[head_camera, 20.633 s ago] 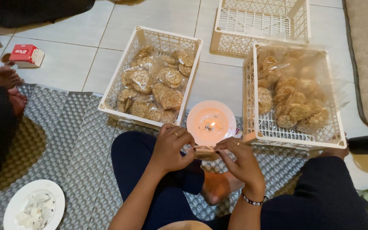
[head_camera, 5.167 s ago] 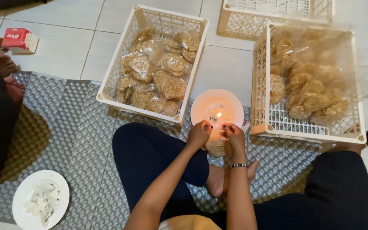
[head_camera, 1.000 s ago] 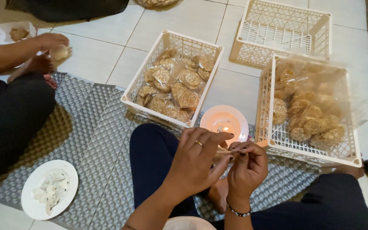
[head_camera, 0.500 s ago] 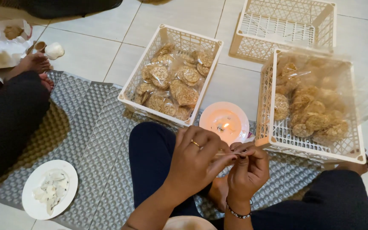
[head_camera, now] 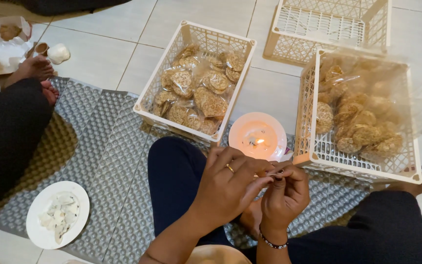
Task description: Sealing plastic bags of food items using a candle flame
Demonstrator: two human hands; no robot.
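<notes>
My left hand (head_camera: pixel 228 178) and right hand (head_camera: pixel 284 193) pinch one small clear plastic packet (head_camera: pixel 273 171) between fingertips, over my lap, just beside the lit candle on a white round plate (head_camera: pixel 257 137). Three cream plastic lattice baskets: one (head_camera: pixel 196 80) with bagged round crackers, one (head_camera: pixel 360 115) plastic-lined with crackers, one (head_camera: pixel 330 27) behind. White plate of scraps (head_camera: pixel 57 220) on grey mat.

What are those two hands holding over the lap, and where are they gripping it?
Both the left hand and the right hand pinch the top edge of a small clear plastic packet between their fingertips; its contents are hidden.
</notes>
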